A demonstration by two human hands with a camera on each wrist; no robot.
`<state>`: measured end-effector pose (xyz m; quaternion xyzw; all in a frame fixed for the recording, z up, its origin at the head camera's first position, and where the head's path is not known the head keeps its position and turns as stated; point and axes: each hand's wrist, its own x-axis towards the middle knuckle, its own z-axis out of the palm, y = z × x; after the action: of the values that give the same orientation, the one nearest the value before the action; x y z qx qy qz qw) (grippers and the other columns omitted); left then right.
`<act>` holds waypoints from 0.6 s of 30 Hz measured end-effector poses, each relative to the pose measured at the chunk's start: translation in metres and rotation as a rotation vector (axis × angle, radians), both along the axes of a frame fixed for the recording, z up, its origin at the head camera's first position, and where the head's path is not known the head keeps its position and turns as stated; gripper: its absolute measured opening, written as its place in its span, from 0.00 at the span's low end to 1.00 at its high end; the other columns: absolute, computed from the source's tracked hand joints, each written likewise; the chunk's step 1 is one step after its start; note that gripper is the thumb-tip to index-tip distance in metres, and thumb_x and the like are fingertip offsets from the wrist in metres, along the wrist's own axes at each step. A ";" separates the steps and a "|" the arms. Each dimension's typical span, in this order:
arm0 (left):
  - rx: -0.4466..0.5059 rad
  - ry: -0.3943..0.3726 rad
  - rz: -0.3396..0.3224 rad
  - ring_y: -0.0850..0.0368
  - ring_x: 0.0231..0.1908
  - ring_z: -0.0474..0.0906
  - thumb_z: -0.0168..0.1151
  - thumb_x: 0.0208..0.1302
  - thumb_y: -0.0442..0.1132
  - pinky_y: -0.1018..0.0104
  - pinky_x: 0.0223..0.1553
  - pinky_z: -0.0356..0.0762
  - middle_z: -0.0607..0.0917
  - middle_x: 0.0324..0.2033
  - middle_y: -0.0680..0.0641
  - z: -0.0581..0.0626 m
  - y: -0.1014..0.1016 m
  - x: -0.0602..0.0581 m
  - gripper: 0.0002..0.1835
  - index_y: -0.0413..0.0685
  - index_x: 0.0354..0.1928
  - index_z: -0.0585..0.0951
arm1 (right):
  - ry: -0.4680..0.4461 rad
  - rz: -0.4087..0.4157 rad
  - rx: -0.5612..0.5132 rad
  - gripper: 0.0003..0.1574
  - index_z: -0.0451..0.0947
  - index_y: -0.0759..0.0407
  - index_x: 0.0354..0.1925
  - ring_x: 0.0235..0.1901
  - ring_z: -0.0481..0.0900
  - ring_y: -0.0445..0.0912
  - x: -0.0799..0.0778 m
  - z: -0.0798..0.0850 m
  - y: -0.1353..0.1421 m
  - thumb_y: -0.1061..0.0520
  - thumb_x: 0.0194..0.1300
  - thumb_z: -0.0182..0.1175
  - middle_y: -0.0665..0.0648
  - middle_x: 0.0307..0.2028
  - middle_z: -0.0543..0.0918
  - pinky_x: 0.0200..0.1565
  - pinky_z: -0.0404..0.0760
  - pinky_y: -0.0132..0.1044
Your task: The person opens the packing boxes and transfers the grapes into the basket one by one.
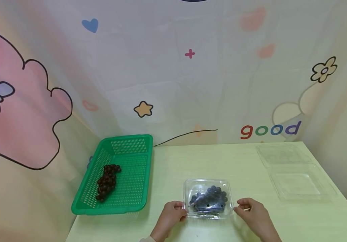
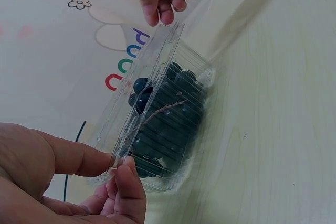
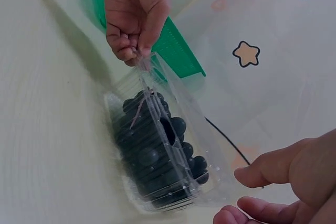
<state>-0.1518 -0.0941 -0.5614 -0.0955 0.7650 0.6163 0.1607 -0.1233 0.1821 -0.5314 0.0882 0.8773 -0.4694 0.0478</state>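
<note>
A clear plastic clamshell box (image 1: 208, 183) with its lid down stands near the table's front, a bunch of dark grapes (image 1: 211, 200) inside. My left hand (image 1: 171, 215) pinches the box's left front corner at the rim between thumb and fingers, plainly seen in the left wrist view. Just off the right side of the box is my right hand (image 1: 253, 215); its fingers are loosely bent, and a gap shows between thumb and fingertips in the right wrist view. Through the ribbed wall in the left wrist view, a brownish stem (image 2: 163, 109) lies across the grapes (image 2: 173, 129).
At the left a green plastic basket (image 1: 134, 161) holds a reddish-brown bunch of grapes (image 1: 108, 181). An opened clear clamshell box (image 1: 297, 181) lies at the table's right back. A printed curtain (image 1: 173, 74) hangs behind the pale table (image 1: 173, 168).
</note>
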 end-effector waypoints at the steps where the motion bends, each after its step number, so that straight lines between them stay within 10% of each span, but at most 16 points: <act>1: -0.002 0.002 0.000 0.59 0.30 0.79 0.62 0.64 0.24 0.65 0.35 0.83 0.84 0.32 0.45 0.000 0.000 0.000 0.09 0.28 0.46 0.81 | 0.008 0.004 0.009 0.20 0.81 0.71 0.49 0.36 0.81 0.45 0.000 0.002 0.000 0.58 0.65 0.69 0.52 0.35 0.84 0.35 0.78 0.36; 18: 0.026 0.027 0.000 0.59 0.30 0.80 0.61 0.62 0.23 0.65 0.36 0.83 0.83 0.31 0.45 0.000 0.000 0.002 0.10 0.27 0.46 0.81 | 0.128 0.065 0.087 0.13 0.84 0.67 0.46 0.33 0.79 0.44 0.002 0.034 -0.026 0.62 0.62 0.70 0.50 0.34 0.85 0.37 0.78 0.36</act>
<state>-0.1503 -0.0941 -0.5612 -0.0851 0.7589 0.6276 0.1518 -0.1210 0.1566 -0.4979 0.0312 0.9005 -0.4337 0.0030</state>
